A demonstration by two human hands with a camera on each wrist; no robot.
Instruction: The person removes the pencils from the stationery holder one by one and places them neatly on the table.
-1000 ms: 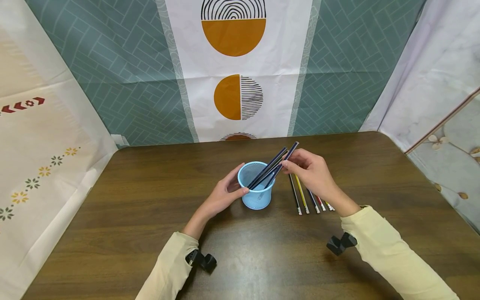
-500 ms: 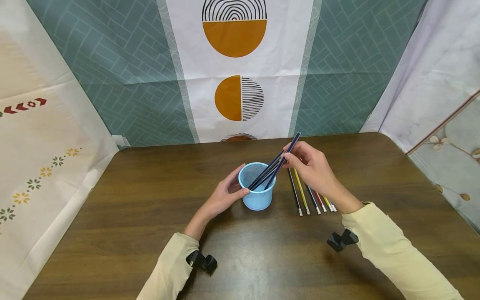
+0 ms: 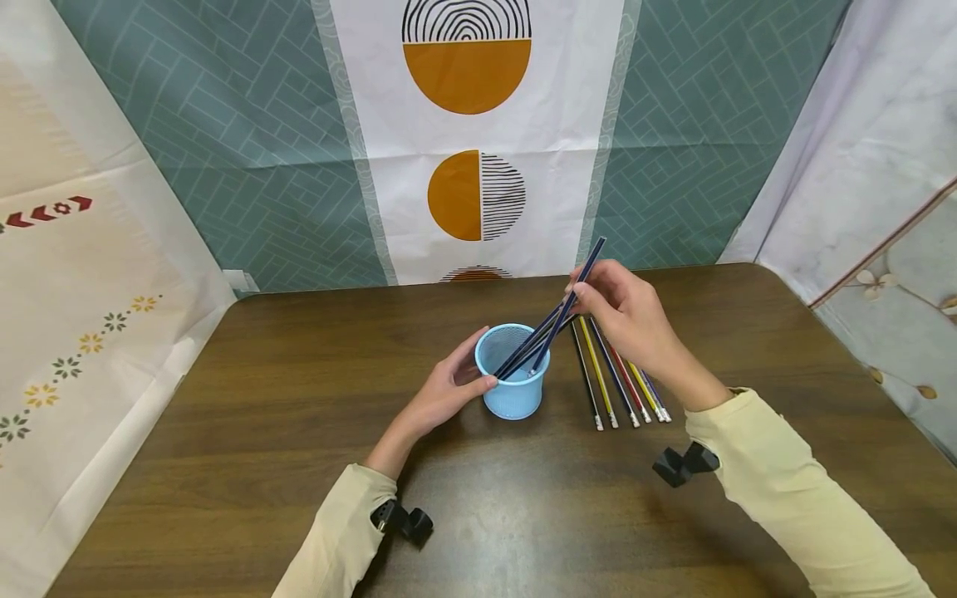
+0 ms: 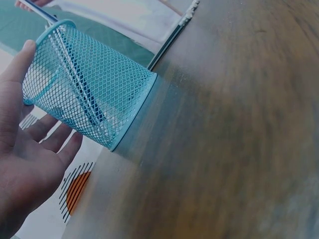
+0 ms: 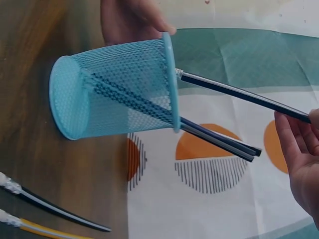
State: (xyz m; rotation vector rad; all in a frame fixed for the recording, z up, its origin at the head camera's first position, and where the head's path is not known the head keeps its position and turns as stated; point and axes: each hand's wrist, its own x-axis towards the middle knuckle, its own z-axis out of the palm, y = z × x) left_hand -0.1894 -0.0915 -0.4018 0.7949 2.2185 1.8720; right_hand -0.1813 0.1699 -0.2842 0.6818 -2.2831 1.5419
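A light blue mesh pencil cup (image 3: 512, 400) stands on the table, held by my left hand (image 3: 443, 392) with the thumb at the rim and fingers round its side. Several dark pencils (image 5: 219, 139) lean inside it toward the right. Between thumb and fingertips, my right hand (image 3: 626, 320) pinches a dark blue striped pencil (image 5: 239, 94). That pencil slants down to the cup, its eraser end just at the mouth in the right wrist view. Through the mesh in the left wrist view, the leaning pencils (image 4: 77, 77) reach down near the base.
Right of the cup lies a row of several pencils, including a yellow pencil (image 3: 601, 374) and a red pencil (image 3: 628, 384), eraser ends toward me. The brown wooden table (image 3: 478, 515) meets a patterned cloth backdrop (image 3: 262, 149) at its far edge.
My right hand has moved up and slightly right, drawing the dark blue pencil upward until its eraser end shows at the rim. My left hand and the cup stay in place.
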